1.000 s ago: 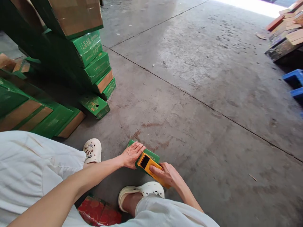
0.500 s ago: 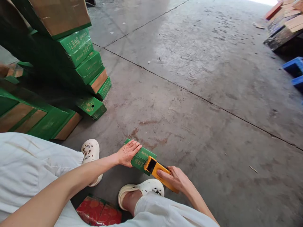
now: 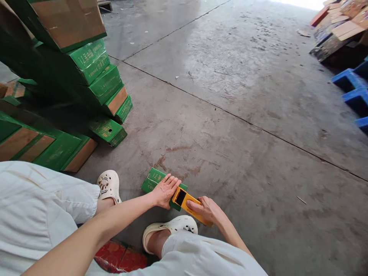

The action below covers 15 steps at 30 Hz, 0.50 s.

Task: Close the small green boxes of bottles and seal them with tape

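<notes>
Yellow handheld tool (image 3: 184, 204): gripped in the right hand (image 3: 205, 210), thumb on top, its head at the 4 o'clock end of a small green carton (image 3: 153, 179) on the concrete floor (image 3: 224, 153). Left hand (image 3: 166, 191): laid flat on that carton, not grasping, fingertips just beside the tool's head. Change noted: a moment earlier this palm lay toward the 10 o'clock end, now exposed; judged to steady the carton closer to the tool. Beyond: stacked green boxes (image 3: 100, 84) at 10 o'clock, blue pallets (image 3: 355, 94) at 2.
</notes>
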Available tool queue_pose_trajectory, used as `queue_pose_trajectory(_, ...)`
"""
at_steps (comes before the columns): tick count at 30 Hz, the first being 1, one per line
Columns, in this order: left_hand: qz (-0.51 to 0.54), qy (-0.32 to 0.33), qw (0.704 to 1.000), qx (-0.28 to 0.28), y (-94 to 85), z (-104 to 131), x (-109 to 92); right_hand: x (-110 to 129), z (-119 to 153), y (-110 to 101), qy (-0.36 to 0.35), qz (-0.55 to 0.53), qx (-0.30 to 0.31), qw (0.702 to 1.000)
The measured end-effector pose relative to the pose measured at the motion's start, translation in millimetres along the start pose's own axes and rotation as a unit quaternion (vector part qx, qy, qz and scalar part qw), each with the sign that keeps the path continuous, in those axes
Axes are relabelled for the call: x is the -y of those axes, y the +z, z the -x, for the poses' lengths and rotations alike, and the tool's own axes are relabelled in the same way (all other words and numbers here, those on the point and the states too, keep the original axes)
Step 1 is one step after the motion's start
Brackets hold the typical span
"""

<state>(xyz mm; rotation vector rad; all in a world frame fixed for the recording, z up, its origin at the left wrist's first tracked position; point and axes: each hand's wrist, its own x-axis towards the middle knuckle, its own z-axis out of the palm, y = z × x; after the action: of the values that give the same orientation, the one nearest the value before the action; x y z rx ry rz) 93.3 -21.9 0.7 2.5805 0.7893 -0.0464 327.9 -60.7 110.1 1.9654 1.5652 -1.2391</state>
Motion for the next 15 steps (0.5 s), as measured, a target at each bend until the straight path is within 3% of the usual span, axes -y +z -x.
queue_pose_trajectory(3, 0.001, 0.005, 1.0, 0.0, -2.4, 3.2, 0.0, -1.1, 8.3, 5.0, -0.015, -0.049, -0.01, 0.999)
queue_pose_trajectory(7, -0.002, 0.034, 0.999, 0.025, -7.5, 24.4, 10.2, 5.4, 11.0, 20.0, -0.021, -0.061, 0.013, 0.998)
queue_pose_trajectory(12, 0.001, 0.009, 1.0, 0.029, -9.1, 46.0, 21.4, 19.3, 0.4, 36.7, -0.054, -0.054, 0.021, 0.997)
queue_pose_trajectory(15, 0.005, 0.009, 1.0, 0.029, -8.1, 47.0, 23.4, 11.8, 0.0, 39.4, -0.067, -0.062, 0.027, 0.995)
